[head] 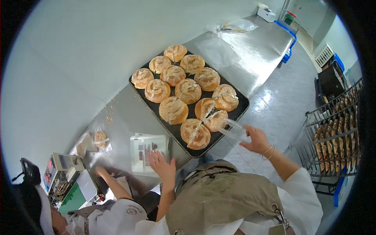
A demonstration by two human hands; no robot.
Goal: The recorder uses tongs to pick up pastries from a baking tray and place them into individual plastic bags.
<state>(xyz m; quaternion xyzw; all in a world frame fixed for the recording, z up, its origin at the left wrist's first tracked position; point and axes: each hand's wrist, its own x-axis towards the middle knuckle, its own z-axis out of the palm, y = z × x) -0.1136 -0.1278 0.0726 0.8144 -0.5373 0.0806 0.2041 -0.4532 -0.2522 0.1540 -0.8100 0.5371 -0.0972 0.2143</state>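
My right hand (256,139) holds a pair of clear plastic tongs (236,131) by its near end. The far ends of the tongs reach a split bun (216,119) at the near right of the black baking tray (190,151). Whether they grip it cannot be told. That bun's two halves gape, with a filling between them. Several other round, crusty-topped buns (188,91) lie on the tray. My left hand (163,169), fingers spread, rests on or just over a stack of printed clear plastic bags (138,155) beside the tray.
A co-worker's hand (102,171) is at the left, near a packaging machine (63,167). A bagged bun (100,138) lies on the steel table (129,117). Plastic bags (238,25) lie at the far end. At right stands a rack (332,135) loaded with baked goods.
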